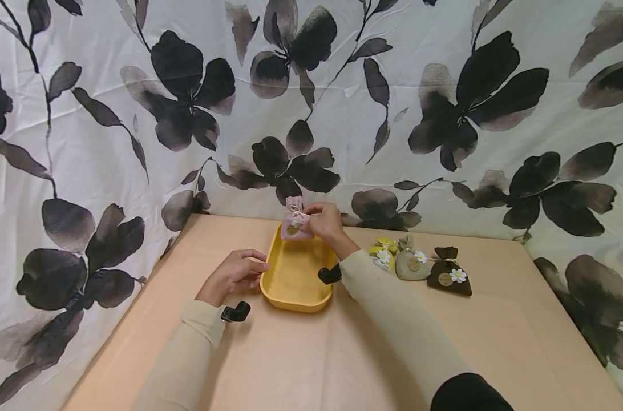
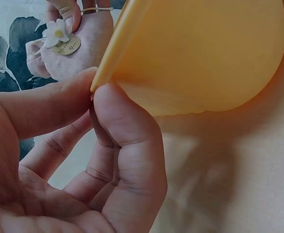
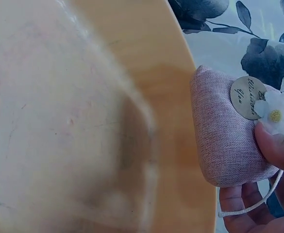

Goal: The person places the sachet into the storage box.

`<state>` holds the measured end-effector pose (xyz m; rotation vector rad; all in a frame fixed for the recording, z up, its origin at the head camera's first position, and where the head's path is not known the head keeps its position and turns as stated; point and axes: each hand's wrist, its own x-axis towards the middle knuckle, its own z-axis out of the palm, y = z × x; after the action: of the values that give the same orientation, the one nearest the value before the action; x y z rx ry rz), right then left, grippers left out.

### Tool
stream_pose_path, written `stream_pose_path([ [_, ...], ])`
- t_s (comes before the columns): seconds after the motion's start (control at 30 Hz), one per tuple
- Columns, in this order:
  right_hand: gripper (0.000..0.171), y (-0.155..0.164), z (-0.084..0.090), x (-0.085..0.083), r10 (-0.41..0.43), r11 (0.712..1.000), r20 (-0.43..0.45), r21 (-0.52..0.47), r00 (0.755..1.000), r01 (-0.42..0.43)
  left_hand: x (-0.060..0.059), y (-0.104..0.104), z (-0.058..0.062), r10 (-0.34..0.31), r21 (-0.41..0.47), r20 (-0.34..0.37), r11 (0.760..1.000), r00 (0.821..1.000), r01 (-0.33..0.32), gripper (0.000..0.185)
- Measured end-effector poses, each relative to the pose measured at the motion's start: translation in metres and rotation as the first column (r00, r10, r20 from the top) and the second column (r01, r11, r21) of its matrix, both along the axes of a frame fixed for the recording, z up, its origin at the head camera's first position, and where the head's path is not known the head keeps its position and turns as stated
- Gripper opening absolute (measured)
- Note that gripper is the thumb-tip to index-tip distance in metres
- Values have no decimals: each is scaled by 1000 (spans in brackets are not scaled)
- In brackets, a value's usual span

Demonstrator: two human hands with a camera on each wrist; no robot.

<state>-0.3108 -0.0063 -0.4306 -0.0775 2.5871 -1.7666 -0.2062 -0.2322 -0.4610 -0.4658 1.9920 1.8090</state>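
My left hand (image 1: 237,273) pinches the left rim of a yellow tray (image 1: 296,282) between thumb and fingers. In the left wrist view the tray's edge (image 2: 120,41) runs up from those fingertips. At the tray's far end my right hand (image 1: 326,221) holds a small pink cloth pouch (image 1: 291,228) near its tied neck. The right wrist view shows the pouch (image 3: 224,131) with a round paper tag (image 3: 244,97) and a white flower (image 3: 276,114), my thumb against its front. The pouch hangs over the tray's far rim; the tray's inside is bare.
Right of the tray lie a yellow pouch (image 1: 380,254), a greenish-beige pouch (image 1: 411,267) and a dark brown pouch (image 1: 447,279), each with a white flower. The tan tabletop (image 1: 270,365) meets a floral curtain (image 1: 342,125) at the back and sides.
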Motion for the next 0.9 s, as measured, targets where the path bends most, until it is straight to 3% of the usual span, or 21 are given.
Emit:
stream_pose_path([
  [0.33, 26, -5, -5, -2, -12, 1000, 32, 5, 999, 12, -1, 1, 1, -7, 6, -5, 1000, 1000, 7, 38],
  [0.7, 29, -4, -13, -3, 18, 995, -14, 96, 1000, -16, -2, 3, -2, -10, 18, 9, 1000, 1000, 9, 40],
  [0.9, 32, 5, -7, -6, 14, 995, -27, 101, 1000, -11, -5, 0, 1, -5, -4, 9, 1000, 1000, 5, 40],
])
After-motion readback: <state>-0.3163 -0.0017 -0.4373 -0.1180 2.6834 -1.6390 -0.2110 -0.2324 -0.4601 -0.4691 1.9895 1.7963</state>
